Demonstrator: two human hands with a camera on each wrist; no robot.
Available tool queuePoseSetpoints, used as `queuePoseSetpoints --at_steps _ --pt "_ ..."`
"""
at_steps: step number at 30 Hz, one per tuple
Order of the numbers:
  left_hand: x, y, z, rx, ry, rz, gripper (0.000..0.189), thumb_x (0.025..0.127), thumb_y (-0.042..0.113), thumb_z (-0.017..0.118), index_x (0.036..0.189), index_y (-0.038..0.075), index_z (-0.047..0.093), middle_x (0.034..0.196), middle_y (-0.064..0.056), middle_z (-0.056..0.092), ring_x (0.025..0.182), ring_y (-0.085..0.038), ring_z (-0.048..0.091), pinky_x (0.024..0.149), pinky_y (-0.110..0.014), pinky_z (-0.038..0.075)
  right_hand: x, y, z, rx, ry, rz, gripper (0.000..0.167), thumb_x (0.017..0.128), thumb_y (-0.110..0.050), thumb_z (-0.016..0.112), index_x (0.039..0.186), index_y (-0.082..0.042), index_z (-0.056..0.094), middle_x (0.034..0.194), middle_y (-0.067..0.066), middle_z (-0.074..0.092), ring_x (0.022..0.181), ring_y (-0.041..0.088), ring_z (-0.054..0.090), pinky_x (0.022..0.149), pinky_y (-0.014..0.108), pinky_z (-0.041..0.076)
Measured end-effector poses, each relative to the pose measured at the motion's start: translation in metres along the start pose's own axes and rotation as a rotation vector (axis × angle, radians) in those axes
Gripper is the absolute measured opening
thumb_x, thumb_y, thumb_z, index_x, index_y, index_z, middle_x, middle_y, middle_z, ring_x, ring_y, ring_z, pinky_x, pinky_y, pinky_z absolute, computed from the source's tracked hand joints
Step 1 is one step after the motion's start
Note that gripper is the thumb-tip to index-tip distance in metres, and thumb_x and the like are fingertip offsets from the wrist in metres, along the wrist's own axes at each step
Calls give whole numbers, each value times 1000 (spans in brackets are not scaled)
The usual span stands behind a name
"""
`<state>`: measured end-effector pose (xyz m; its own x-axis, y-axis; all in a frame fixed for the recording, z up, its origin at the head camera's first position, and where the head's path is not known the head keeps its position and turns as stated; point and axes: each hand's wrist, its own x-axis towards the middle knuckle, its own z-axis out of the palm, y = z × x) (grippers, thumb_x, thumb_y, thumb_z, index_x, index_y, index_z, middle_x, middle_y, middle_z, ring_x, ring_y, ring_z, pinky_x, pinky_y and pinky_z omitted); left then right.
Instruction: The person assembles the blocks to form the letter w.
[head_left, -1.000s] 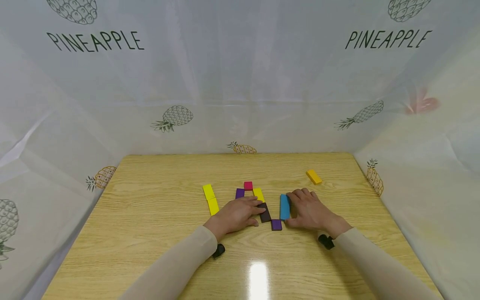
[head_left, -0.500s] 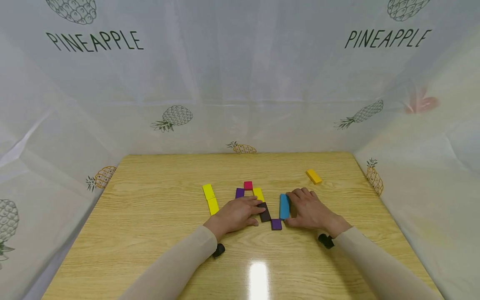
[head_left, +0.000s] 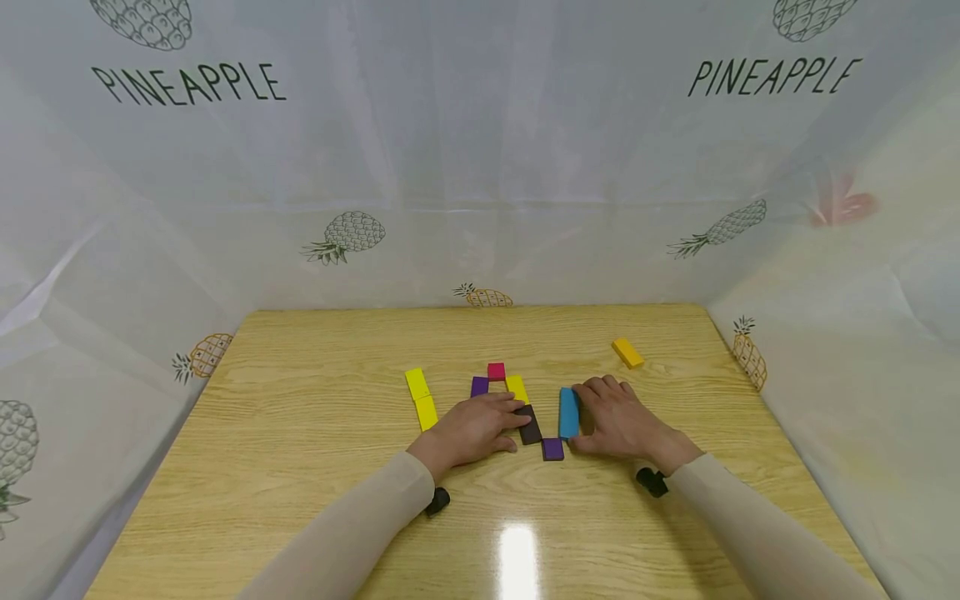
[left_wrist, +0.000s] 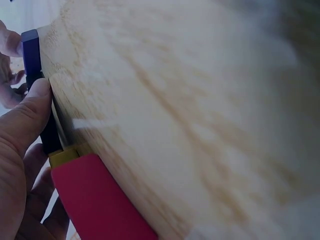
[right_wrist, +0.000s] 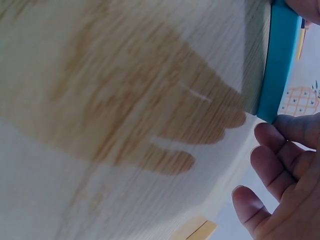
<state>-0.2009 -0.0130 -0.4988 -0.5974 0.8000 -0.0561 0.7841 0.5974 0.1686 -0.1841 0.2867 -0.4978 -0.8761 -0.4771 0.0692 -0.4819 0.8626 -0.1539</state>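
My right hand (head_left: pixel 618 421) holds a long blue block (head_left: pixel 569 413) by its two ends, thumb at the near end and index finger at the far end; its other fingers hang loose in the right wrist view. My left hand (head_left: pixel 474 428) lies over the row, its fingertips touching a black block (head_left: pixel 531 427) and a yellow block (head_left: pixel 516 387). The left thumb (left_wrist: pixel 40 90) overlaps the black block in the left wrist view. A small purple block (head_left: pixel 552 449) sits between the black and blue blocks. A red block (head_left: pixel 497 372) and a partly hidden longer purple block (head_left: pixel 480 387) stand behind the left hand.
Two yellow blocks (head_left: pixel 422 400) lie end to end left of the left hand, the nearer one partly covered by it. An orange-yellow block (head_left: pixel 627 353) lies at the back right of the wooden table (head_left: pixel 315 433). A pineapple-print sheet (head_left: pixel 480 167) surrounds the back and sides.
The blue block and my right hand have shifted very slightly to the left. My left hand and the other blocks keep their places.
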Motion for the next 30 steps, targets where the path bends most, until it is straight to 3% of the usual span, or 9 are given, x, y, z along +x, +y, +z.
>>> queuePoseSetpoints --at_steps 8,14,22,30 --pt "-1 0 0 -13 -2 -11 53 105 45 63 154 25 58 162 3 51 156 -19 39 129 -37 32 1 -1 0 -11 9 -13 87 82 -56 81 143 2 58 134 17 62 120 36 55 97 60 50" --pt "-2 1 -1 -11 -1 -12 53 105 45 63 153 25 58 162 3 51 156 -19 39 129 -37 33 2 3 -7 50 10 11 85 87 -56 78 146 1 57 137 19 61 125 39 54 103 64 47" --pt "-2 0 -1 -11 14 -6 52 104 44 64 153 25 59 161 3 52 156 -19 40 128 -37 34 5 28 -16 46 107 106 63 101 -40 70 145 4 57 138 26 60 129 48 53 106 70 43" --pt "-2 2 -2 -14 7 -15 52 105 44 64 153 25 59 162 3 51 156 -19 39 128 -37 33 -1 63 -16 -61 129 199 62 102 -32 65 144 11 50 135 34 56 124 53 49 99 71 43"
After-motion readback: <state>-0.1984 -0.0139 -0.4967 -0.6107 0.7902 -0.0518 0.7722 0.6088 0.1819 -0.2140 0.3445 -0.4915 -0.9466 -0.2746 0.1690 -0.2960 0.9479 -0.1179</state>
